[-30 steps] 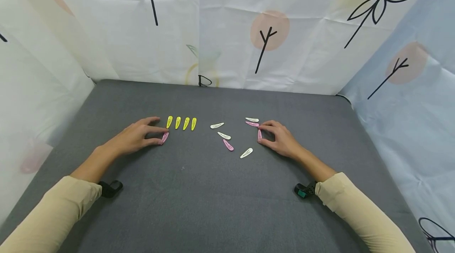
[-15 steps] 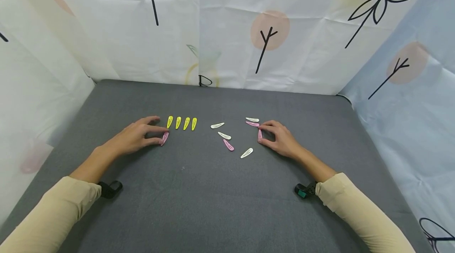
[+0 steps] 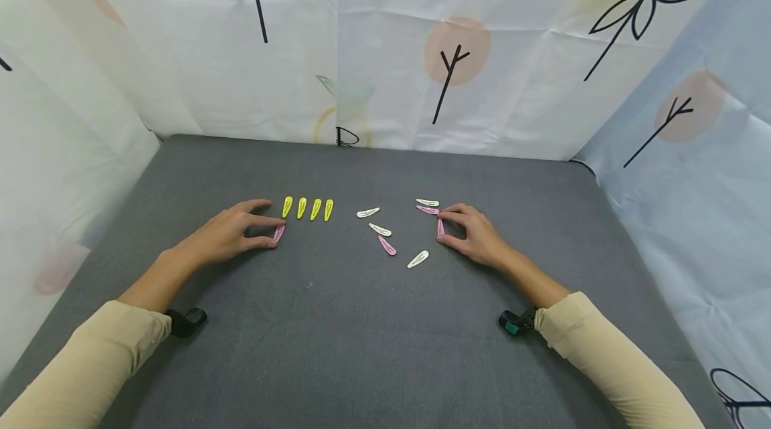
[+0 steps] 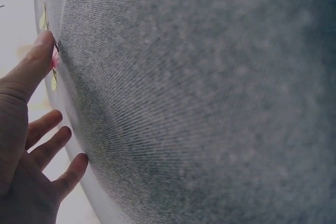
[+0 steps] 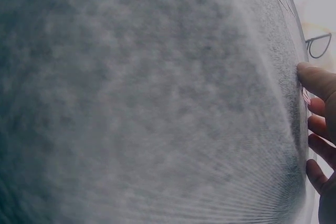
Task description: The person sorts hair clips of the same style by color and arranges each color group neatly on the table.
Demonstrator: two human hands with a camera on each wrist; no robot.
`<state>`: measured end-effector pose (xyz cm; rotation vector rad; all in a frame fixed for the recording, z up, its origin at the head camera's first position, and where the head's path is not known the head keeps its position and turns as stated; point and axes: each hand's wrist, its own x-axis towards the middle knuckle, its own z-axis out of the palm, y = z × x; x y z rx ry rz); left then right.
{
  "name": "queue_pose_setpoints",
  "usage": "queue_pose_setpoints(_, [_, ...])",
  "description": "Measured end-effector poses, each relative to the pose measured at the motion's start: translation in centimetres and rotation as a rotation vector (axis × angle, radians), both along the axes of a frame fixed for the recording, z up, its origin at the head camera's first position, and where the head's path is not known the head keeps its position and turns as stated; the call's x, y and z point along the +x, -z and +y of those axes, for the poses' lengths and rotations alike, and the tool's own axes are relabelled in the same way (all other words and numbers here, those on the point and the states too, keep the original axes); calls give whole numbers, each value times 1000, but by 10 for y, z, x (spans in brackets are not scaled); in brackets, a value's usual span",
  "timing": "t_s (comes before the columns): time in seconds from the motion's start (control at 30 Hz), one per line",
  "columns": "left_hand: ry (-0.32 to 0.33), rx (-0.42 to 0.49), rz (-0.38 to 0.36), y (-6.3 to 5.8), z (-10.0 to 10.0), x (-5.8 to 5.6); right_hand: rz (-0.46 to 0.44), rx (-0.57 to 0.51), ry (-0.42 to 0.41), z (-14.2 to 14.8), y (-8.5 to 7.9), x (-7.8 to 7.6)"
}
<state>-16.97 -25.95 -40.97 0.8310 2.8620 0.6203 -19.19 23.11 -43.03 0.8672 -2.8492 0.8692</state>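
My left hand (image 3: 231,233) pinches a pink snap hair clip (image 3: 279,233) lengthwise between thumb and index finger, down at the table. The left wrist view shows a bit of that pink clip (image 4: 55,57) behind the thumb. Just beyond it stands a row of several yellow hair clips (image 3: 301,208). On the other side my right hand (image 3: 472,236) holds another pink hair clip (image 3: 440,227) by its two ends, between thumb and index finger. Close to those fingertips lie a pink clip (image 3: 427,210) and a white clip (image 3: 427,203), one above the other.
Between the hands lie loose hair clips: a white one (image 3: 367,213), a second white one (image 3: 380,229) almost meeting a pink one (image 3: 387,245), and a white one (image 3: 417,259) nearer me. Dark grey cloth covers the table (image 3: 337,335). Patterned white curtains (image 3: 385,47) enclose its back and sides.
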Motion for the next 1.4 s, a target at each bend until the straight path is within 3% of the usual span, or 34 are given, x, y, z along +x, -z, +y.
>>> queue_pose_setpoints(0.9, [-16,-16,-7,1,-1,1,-68,7,-39,0,-11,-2])
queue_pose_setpoints(1.4, [-17,-21,-16,1,-1,0,-30,46,-3,5,-15,-3])
